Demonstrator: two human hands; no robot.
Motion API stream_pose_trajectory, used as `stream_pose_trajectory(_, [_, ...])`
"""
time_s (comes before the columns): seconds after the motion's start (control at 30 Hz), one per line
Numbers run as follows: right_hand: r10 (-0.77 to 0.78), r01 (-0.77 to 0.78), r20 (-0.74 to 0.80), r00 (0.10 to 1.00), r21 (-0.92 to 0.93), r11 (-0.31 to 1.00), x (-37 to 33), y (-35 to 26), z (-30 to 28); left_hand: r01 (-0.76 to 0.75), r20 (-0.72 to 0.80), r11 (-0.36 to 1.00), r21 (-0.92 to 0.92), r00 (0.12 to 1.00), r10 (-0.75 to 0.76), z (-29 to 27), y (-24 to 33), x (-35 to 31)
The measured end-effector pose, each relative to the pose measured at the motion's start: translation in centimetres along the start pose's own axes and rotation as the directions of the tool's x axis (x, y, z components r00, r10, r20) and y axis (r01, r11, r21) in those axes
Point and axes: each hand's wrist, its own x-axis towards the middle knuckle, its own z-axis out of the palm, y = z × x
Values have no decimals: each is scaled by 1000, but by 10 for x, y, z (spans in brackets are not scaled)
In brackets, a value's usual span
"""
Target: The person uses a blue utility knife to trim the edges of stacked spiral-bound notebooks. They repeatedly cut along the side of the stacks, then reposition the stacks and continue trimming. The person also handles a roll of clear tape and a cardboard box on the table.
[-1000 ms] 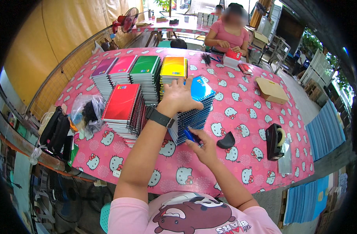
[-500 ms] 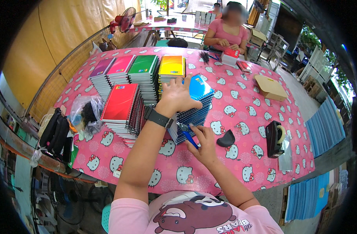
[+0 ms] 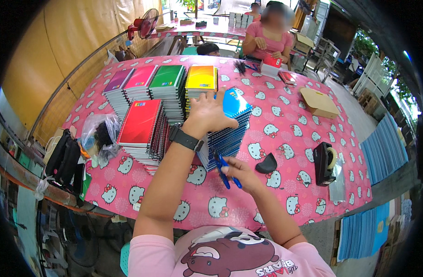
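Observation:
A tall stack of blue spiral notebooks [image 3: 237,105] stands near the table's middle, its coil bindings facing me and to the right. Across its top left side lies my left hand [image 3: 207,114], fingers spread wide. My right hand [image 3: 241,174] grips blue-handled pliers [image 3: 222,167] low by the stack's near corner. Their handles are spread apart and the jaws point at the lower coils; whether they touch a coil I cannot tell. Left of my wrist is a stack of red spiral notebooks [image 3: 140,122]. The yellow notebooks [image 3: 201,77] stand just behind my left fingers.
Green [image 3: 166,76], pink [image 3: 141,76] and purple [image 3: 117,81] notebook stacks line the back left. To my right lie a black curved object [image 3: 267,164], a tape dispenser [image 3: 322,164] and a cardboard box [image 3: 319,102]. A plastic bag [image 3: 100,134] sits left. Across the table, a person handles red notebooks [image 3: 271,64].
The pliers' handles have spread apart and the tool has turned more upright, with my right hand slightly lower. My left hand stays on the blue stack. The person across has raised one hand.

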Motion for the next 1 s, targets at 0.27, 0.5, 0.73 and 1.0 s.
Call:
stream_pose_trajectory(0.27, [196,-224,108,975,431,874,-5,45,-10,12,79,995,-101,997,-4,-25,4,20])
stream_pose_trajectory(0.5, [212,-227,88,973,213,950,-25,68,-19,-111,-8,993,-37,994,111,-1,-2,18])
stream_pose_trajectory(0.73, [-507,342,-34,861,-699,628,-16,19,9,-91,-19,995,-30,996,90,4,-3,16])
stream_pose_trajectory(1.0, [-728,362,46,684,-888,284,13,20,7,-70,-18,998,-9,997,70,1,0,14])
